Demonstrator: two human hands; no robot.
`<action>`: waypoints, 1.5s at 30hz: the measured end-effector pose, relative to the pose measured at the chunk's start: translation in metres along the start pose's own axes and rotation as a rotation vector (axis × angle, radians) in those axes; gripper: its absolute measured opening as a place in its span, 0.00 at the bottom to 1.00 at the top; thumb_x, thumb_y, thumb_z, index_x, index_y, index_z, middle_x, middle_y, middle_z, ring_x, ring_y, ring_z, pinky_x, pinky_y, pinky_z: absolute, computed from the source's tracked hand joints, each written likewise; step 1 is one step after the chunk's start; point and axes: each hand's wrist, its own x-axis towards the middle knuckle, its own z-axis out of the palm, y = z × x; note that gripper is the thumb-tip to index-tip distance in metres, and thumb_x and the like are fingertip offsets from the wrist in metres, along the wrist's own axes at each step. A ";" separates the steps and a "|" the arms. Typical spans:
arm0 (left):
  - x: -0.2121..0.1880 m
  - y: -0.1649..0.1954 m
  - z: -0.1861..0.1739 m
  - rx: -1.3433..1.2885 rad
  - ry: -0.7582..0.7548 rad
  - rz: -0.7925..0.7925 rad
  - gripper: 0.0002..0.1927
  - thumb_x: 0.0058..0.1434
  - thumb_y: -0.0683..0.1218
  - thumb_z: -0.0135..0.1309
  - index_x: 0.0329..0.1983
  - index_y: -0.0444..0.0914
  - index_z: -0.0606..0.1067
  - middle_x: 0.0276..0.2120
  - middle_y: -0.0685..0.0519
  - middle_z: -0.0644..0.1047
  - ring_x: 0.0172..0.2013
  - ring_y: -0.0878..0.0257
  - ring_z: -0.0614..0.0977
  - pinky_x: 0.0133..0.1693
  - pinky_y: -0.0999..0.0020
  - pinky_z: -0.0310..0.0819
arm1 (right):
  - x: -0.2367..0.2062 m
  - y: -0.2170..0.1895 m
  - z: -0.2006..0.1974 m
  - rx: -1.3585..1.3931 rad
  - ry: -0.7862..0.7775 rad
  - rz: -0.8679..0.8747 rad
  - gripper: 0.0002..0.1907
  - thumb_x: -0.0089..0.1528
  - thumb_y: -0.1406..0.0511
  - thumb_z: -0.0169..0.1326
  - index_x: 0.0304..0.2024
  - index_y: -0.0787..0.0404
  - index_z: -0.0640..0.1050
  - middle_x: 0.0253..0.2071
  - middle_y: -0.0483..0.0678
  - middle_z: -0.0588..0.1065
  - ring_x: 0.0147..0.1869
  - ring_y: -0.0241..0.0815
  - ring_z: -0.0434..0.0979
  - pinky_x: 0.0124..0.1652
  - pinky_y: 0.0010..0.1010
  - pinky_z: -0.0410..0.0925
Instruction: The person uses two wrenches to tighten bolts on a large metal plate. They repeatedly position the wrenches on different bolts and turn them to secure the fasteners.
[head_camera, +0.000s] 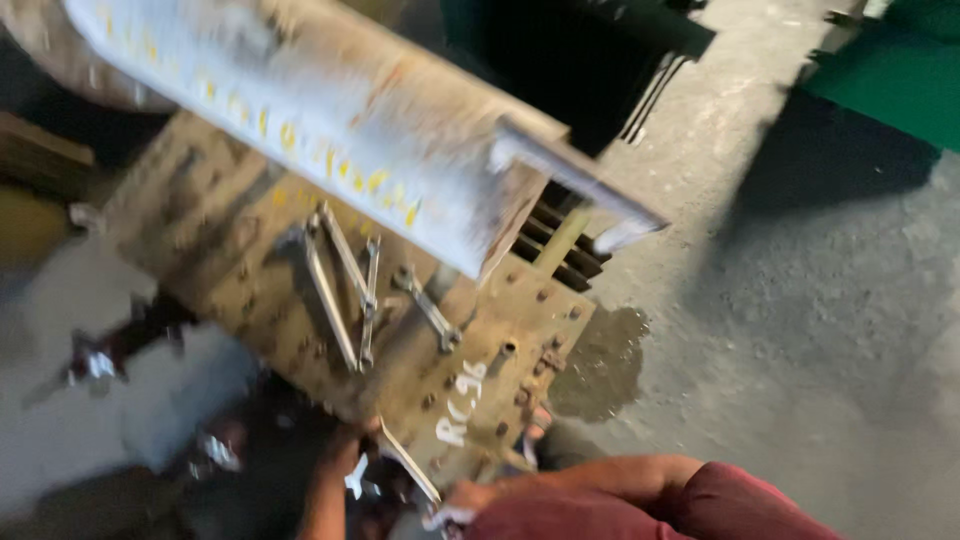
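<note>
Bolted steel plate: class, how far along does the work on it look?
Done: bolts fill most holes in the plate; three spanners lie on it. In hand: left hand and right hand at its near edge by a flat metal tool; blur hides any grip. Left: one hole looks open.

Grey concrete floor, rough and speckled, fills right half of frame. Dark wet-looking stain on floor at lower centre. Hard light from upper right; sharp-edged shadow falls across floor in upper right. Green machine body or panel in upper right corner. Black bulky shape at top centre, detail lost in shade. Left edge dim: brownish wooden piece at upper left, paler grey floor patch at lower left. Whole view motion-blurred.
</note>
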 end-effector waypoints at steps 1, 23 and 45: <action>0.003 -0.003 -0.004 0.033 -0.013 0.023 0.20 0.54 0.50 0.67 0.46 0.42 0.72 0.41 0.57 0.72 0.41 0.63 0.71 0.43 0.65 0.65 | -0.001 -0.002 -0.002 -0.005 0.001 -0.003 0.05 0.66 0.63 0.55 0.41 0.55 0.73 0.24 0.41 0.65 0.23 0.32 0.64 0.23 0.29 0.60; -0.016 -0.059 -0.031 -0.152 -0.006 -0.150 0.20 0.49 0.50 0.70 0.42 0.36 0.80 0.29 0.59 0.78 0.26 0.68 0.74 0.28 0.69 0.69 | -0.004 0.017 0.023 0.165 0.281 0.119 0.11 0.68 0.58 0.48 0.34 0.57 0.70 0.20 0.44 0.64 0.20 0.39 0.64 0.21 0.33 0.61; -0.006 -0.065 -0.046 -0.307 -0.177 -0.180 0.22 0.59 0.57 0.67 0.46 0.36 0.79 0.35 0.55 0.80 0.29 0.66 0.80 0.30 0.69 0.76 | 0.049 0.073 0.094 0.208 0.759 -0.385 0.13 0.72 0.58 0.47 0.37 0.58 0.69 0.25 0.39 0.65 0.24 0.33 0.63 0.23 0.27 0.58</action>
